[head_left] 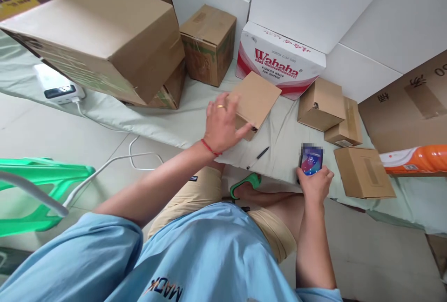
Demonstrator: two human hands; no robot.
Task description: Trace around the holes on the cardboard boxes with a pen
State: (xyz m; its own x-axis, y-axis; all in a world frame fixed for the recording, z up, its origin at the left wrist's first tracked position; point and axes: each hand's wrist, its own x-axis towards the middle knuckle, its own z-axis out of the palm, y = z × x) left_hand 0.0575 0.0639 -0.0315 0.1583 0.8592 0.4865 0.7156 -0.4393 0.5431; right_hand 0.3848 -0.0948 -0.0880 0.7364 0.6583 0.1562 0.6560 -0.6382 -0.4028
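Note:
My left hand (223, 123), with a ring and a red wrist cord, is at the near left side of a small brown cardboard box (257, 97). Its fingers are spread and slightly blurred; whether they touch the box I cannot tell. In my right hand (315, 183) is a smartphone (312, 161), its screen lit and facing up, near the front edge of the cloth. Between the two hands lies a black and white pen (258, 157) on the pale green cloth (279, 141).
A red and white Wahaba water carton (281, 60) stands against the wall. Bigger cardboard boxes (104, 27) crowd the left, smaller boxes (321, 103) the right. An orange bottle (419, 158) lies far right. A power bank (59, 89) trails a white cable beside a green stool (45, 190).

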